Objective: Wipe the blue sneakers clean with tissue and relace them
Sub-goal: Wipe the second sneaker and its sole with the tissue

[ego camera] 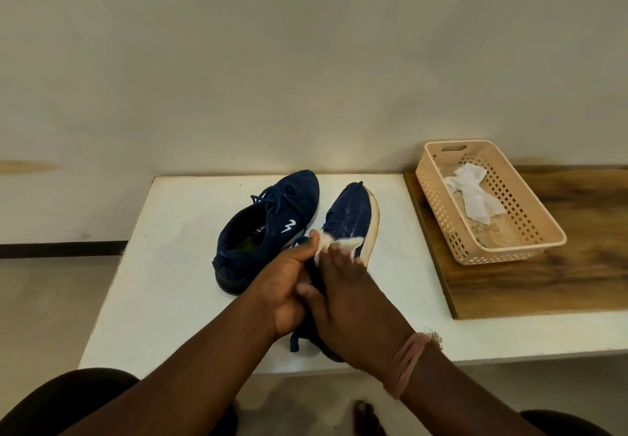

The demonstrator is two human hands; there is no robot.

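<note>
Right hand [343, 286] lies over the heel end of the held shoe [353, 211], fingers bent down onto a wad of tissue [339, 243] & pressing it against the upper near the laces. Left hand [289, 279] wraps the same shoe from the other side, thumb up along the collar, fingers curled round the heel; it steadies while the right wipes, I'd judge.

Landmark = white table [163, 265]. Largest first: wood board [543, 279] butts the table's right edge. Basket [530, 231] sits on the board, w/ spare tissue [472, 194] inside. Second shoe [268, 228] rests mid-table, laced, just left of the held one. Held shoe is tipped on its side at table centre, pale sole [373, 218] facing right, toe pointing away. A lace end [295, 342] hangs near the table's front edge.

Handling, as a guess: shoe is light, mesh upper soft & gives under pressure, so grip the firmer heel or sole, not the toe mesh. Sole looks stiffer & dirtier, can take harder rubbing. Tissue is thin, tears easily if wet or dragged over eyelets; keep it wadded. Laces limp, need pinching near the tip.
</note>
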